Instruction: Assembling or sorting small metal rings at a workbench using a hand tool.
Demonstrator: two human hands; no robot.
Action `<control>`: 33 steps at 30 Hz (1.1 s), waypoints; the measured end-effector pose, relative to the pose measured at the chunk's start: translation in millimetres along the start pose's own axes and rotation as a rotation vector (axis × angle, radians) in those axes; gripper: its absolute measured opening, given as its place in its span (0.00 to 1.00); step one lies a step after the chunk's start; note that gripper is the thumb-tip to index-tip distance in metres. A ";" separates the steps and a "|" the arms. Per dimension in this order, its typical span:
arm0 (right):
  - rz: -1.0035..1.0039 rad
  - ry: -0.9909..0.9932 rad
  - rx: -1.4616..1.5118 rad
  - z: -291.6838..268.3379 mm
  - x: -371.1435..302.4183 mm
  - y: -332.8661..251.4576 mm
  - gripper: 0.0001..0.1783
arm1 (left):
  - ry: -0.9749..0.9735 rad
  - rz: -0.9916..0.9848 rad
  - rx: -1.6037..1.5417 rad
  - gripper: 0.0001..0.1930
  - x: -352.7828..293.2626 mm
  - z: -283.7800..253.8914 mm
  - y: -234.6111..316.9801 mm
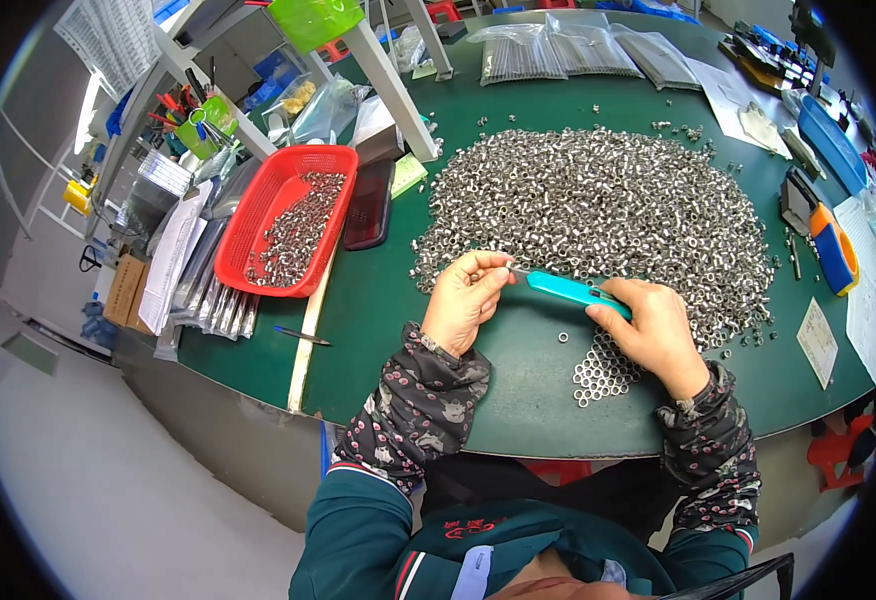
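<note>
My right hand (653, 325) is closed around the teal handle of a utility knife (563, 289), whose blade points left. At the blade's tip, the thumb and fingers of my left hand (468, 298) pinch a small metal part, mostly hidden by the fingertips. Both hands are over the near edge of a wide heap of small metal rings (598, 200). Below the right hand, a patch of rings (598, 375) lies flat in a single layer. One loose ring (563, 338) sits just left of that patch.
A red plastic basket (230, 262) with metal rings stands left on the green table (518, 400), beside a dark phone (368, 205). A pen (301, 336) lies near a wooden strip (310, 350). Bagged parts (523, 55) line the back; an orange-and-blue object (834, 252) stands right.
</note>
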State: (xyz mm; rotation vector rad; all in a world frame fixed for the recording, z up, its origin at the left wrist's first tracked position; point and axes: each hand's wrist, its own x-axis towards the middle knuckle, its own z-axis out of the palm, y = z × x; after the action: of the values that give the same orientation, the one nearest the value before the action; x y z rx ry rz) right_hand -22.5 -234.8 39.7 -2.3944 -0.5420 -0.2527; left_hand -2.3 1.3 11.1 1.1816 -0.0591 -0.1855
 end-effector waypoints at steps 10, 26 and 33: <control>0.059 -0.052 0.025 -2.1 0.9 -1.4 0.17 | 0.141 0.151 0.265 0.09 -4.4 9.3 1.2; -0.093 0.267 -0.192 12.3 -9.9 -18.2 0.13 | 0.201 0.105 0.127 0.06 -3.3 8.3 -2.9; 0.008 0.186 -0.075 8.1 -7.3 -11.6 0.14 | 0.192 0.048 -0.012 0.07 -3.4 7.2 -0.1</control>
State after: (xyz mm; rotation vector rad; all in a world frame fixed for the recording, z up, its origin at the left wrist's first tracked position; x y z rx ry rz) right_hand -33.8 -223.8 37.8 -2.4123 -0.4437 -0.4951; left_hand -6.7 -4.7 13.8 1.1803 0.0822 -0.0290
